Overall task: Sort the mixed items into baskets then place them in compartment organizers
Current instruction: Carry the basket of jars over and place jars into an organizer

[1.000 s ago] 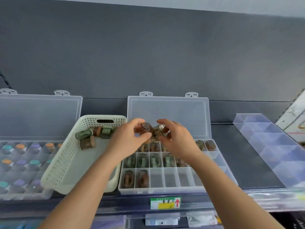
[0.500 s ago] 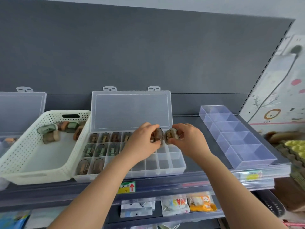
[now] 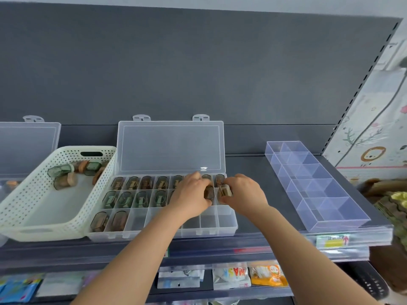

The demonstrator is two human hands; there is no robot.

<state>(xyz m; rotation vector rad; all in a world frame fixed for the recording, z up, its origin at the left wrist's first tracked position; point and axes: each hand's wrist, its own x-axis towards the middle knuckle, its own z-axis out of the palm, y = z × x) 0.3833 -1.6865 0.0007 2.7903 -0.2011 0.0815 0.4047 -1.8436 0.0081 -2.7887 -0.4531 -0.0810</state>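
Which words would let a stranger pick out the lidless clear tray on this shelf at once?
Find the dark grey shelf. To the right of the open lidded organizer in its middle lies a long clear tray, angled away. Unlike that organizer, it has no lid, and its compartments are far larger.

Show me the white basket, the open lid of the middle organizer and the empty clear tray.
white basket (image 3: 55,233), head view, on its front wall.
organizer lid (image 3: 171,148), head view, middle of the clear panel.
clear tray (image 3: 317,183), head view, in a bare middle compartment.
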